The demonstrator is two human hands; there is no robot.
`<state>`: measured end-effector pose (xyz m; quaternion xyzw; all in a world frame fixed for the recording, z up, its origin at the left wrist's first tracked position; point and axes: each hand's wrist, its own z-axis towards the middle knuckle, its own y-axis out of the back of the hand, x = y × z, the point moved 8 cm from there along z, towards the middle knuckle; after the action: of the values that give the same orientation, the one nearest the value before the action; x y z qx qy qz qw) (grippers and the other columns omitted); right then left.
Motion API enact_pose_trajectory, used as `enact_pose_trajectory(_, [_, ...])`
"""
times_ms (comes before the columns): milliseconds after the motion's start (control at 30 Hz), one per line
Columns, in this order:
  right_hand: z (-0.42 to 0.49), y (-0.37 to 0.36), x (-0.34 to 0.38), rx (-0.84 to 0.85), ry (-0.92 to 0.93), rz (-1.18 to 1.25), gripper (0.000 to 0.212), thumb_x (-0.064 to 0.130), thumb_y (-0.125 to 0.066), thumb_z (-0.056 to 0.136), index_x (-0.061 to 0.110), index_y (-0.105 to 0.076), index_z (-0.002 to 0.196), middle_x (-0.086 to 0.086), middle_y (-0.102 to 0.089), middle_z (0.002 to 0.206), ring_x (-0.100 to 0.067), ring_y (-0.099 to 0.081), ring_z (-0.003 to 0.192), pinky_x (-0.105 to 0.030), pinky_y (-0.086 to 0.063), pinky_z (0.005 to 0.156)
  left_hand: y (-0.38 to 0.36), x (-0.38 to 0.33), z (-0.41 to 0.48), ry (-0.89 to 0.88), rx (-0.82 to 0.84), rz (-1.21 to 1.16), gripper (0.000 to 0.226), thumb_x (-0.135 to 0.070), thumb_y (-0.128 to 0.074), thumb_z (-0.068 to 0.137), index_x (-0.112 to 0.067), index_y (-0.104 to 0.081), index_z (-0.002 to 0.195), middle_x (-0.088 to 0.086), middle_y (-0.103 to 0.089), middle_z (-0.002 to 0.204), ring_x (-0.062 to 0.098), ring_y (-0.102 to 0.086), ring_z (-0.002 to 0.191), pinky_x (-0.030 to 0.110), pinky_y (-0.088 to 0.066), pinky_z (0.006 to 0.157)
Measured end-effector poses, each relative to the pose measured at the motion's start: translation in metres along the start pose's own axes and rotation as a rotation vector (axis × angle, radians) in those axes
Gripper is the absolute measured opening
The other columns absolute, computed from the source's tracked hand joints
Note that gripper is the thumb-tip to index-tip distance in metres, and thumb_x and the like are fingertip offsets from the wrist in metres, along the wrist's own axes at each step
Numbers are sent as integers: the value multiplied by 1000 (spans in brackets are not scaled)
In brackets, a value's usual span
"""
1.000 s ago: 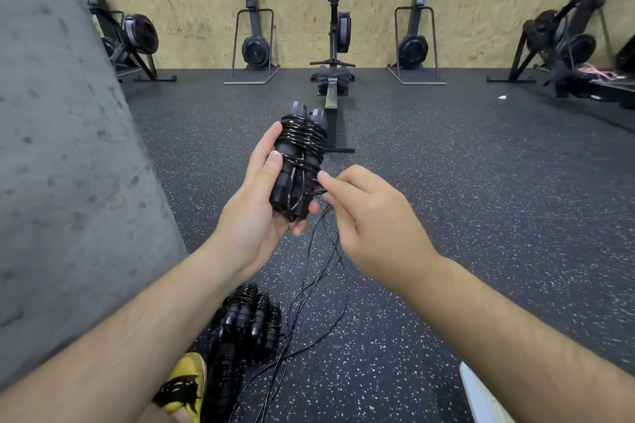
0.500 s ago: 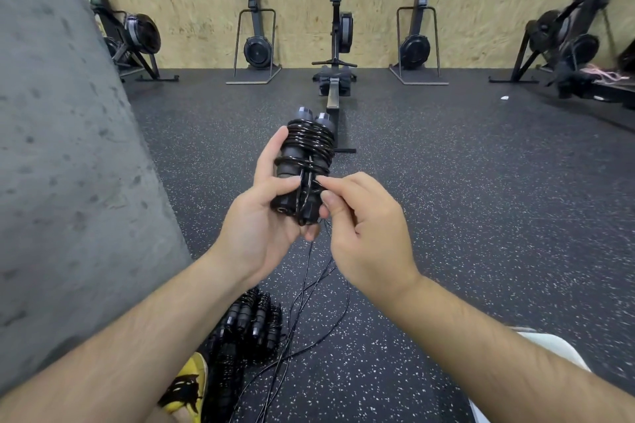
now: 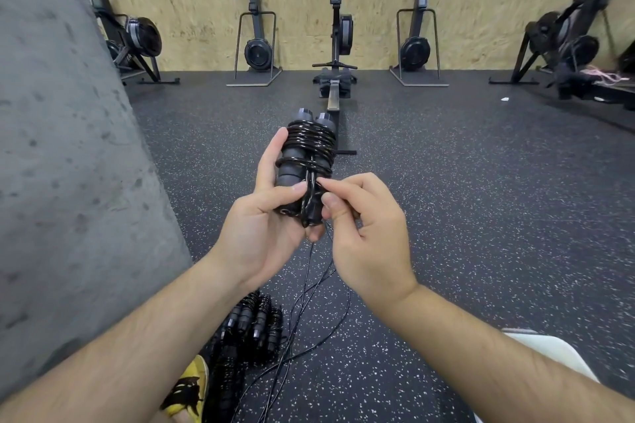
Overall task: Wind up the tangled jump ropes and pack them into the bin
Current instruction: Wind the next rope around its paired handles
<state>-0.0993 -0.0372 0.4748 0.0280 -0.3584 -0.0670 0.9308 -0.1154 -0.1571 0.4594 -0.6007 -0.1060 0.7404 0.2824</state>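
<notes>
While upright, rope (image 3: pixel 311 148) within left grip (image 3: pixel 261 227)

Left hand (image 3: pixel 261 233): held up ahead, palm turned inward, gripping the wound jump rope (image 3: pixel 304 151); thumb across its front, index finger stretched up its left side.
Right hand (image 3: pixel 369 240): just beside the left, back toward the camera; index finger and thumb pinch the cord (image 3: pixel 310 196) at the bundle's lower half, other fingers curled in.
Left forearm (image 3: pixel 120 354): bare, reaching forward from lower left.
Right forearm (image 3: pixel 498 347): bare, reaching forward from lower right.
Contact between hands: cannot tell.
</notes>
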Motion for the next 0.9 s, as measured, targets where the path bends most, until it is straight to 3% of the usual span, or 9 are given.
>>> enact_pose_trajectory(300, [-1, -1, -12, -23, -190, 108, 18, -5, -54, 97, -1, -71, 104, -11, -55, 86, -15, -63, 53, -18, -50, 56, 2, 5, 3, 8, 7, 63, 82, 7, -27, 88, -48, -41, 146, 14, -66, 117, 26, -54, 71, 36, -36, 57])
enact_pose_trajectory(500, [-2, -3, -17, 18, -222, 84, 19, -4, -55, 97, 4, -72, 103, -6, -57, 85, -12, -64, 58, -18, -51, 58, 7, 5, 5, 5, -17, 109, 87, 0, -41, 75, -51, -39, 146, 12, -69, 111, 25, -56, 71, 35, -37, 56])
enact_pose_trajectory(700, [-1, -5, -21, 50, -240, 95, 22, -4, -54, 97, 7, -72, 101, -6, -57, 86, -15, -64, 64, -28, -56, 61, 9, 6, 6, -7, -18, 165, 94, 4, -45, 73, -53, -34, 148, 13, -67, 113, 25, -55, 71, 33, -38, 54])
enact_pose_trajectory(900, [2, -6, -15, 81, -187, 63, 19, -6, -54, 96, 2, -72, 101, -2, -56, 89, -6, -62, 60, -17, -51, 61, 8, 5, 6, -38, -34, 199, 88, 2, -49, 82, -52, -30, 149, 11, -69, 120, 23, -59, 73, 34, -39, 53])
